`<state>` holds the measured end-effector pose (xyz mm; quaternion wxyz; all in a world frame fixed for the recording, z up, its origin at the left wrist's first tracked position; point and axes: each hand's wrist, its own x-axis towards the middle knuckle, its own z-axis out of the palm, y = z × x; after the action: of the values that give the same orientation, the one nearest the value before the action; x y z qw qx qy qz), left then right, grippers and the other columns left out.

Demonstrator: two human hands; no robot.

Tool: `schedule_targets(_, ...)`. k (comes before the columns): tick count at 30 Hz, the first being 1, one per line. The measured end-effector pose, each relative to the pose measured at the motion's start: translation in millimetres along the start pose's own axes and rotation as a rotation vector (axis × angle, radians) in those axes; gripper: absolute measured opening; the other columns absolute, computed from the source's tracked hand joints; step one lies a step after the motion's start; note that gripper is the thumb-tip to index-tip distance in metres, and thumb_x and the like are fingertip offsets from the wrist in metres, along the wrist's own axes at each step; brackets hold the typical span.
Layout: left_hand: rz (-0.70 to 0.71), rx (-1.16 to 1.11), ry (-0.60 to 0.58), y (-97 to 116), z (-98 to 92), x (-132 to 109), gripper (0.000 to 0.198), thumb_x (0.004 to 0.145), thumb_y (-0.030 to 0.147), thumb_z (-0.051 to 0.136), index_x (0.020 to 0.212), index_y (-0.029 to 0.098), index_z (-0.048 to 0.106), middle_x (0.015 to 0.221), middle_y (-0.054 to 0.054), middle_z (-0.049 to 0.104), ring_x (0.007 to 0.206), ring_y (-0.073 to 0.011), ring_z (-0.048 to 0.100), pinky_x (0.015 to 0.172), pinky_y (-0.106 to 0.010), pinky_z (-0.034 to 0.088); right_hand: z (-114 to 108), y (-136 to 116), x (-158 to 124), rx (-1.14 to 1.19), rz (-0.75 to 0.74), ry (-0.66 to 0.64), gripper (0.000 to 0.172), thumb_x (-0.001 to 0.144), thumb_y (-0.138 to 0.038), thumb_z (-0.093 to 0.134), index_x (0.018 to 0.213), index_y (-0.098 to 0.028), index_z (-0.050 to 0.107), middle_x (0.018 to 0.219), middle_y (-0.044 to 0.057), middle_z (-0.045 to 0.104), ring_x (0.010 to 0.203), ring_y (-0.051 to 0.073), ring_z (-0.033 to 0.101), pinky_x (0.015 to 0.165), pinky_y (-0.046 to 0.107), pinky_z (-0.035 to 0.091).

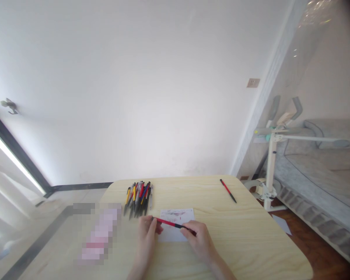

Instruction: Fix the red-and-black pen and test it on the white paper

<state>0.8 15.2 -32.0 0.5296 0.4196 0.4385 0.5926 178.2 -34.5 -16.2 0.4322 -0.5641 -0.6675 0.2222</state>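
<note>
A red pen point(169, 223) with black ends is held level between my two hands, above a sheet of paper point(175, 235). My left hand point(147, 230) pinches its left end; my right hand point(200, 235) grips the black right end between thumb and fingers. The paper lies flat on the table and carries reddish scribbles near its top. Beyond my left hand lies a pile of several pens point(138, 197) in yellow, red, blue, black and clear. Another red and black pen point(228, 191) lies alone at the far right of the table.
The light wooden table point(245, 241) has rounded corners and stands near a white wall point(169, 97). To the right are a white exercise machine point(270, 167) and a grey sofa point(323, 167). A pixelated pink patch point(100, 235) is left of the table.
</note>
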Motion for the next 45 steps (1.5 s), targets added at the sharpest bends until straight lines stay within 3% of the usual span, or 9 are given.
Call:
schedule_targets(30,0.001,0.006,0.009,-1,-0.3,0,0.031,0.069,0.042,0.063,0.084,0.021,0.044,0.057,0.004,0.060,0.051,-0.0144,0.058,0.051,-0.026,0.044,0,1,0,-0.007,0.003,-0.002,0.028,0.082,-0.033,0.051,0.063,-0.017,0.065,0.055,0.000,0.055,0.051,0.012,0.049,0.048,0.021,0.033)
schedule_targets(39,0.000,0.004,0.003,2,0.1,-1,0.034,0.072,0.040,0.061,0.094,0.020,0.044,0.057,0.003,0.060,0.053,-0.0142,0.056,0.052,-0.026,0.045,1,0,0,0.030,0.028,-0.012,0.024,0.081,-0.029,0.052,0.065,-0.017,0.065,0.056,0.000,0.054,0.052,0.012,0.047,0.049,0.021,0.032)
schedule_targets(45,-0.046,0.008,0.026,12,1.9,-3,0.042,0.064,0.042,0.067,0.095,0.018,0.053,0.056,0.002,0.059,0.052,-0.0151,0.057,0.051,-0.027,0.045,0,-2,-3,0.078,0.026,-0.022,0.024,0.080,-0.027,0.052,0.063,-0.016,0.063,0.056,0.000,0.052,0.053,0.012,0.046,0.049,0.021,0.032)
